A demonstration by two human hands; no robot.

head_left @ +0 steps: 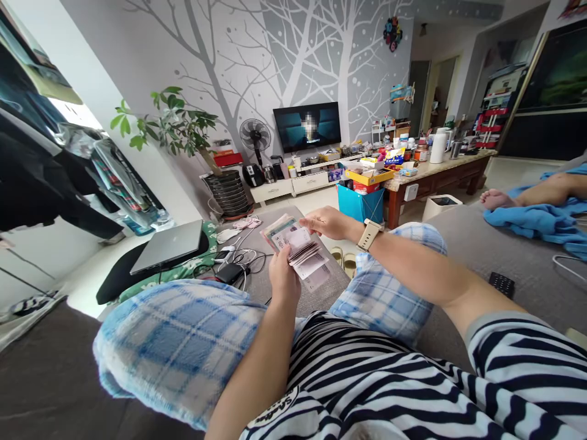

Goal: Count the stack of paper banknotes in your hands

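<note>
A folded wad of banknotes (305, 260) is gripped in my left hand (285, 275), its thumb pressing on the face of the notes. Most of them are pale purplish, and their ends fan out toward the lower right. Behind these, greenish and pinkish notes (276, 227) stick out at the upper left. My right hand (331, 221), with a beige watch (369, 234) on the wrist, is closed at the top right edge of the wad. Its thumb and fingertips pinch a note there.
On the left, a closed laptop (169, 247) lies on a green cushion beside tangled cables and a black box (229, 273). A blue bin (360, 205) stands ahead, next to a cluttered wooden table (428, 173). To the right are a remote control (501, 284) and another person's leg (545, 190).
</note>
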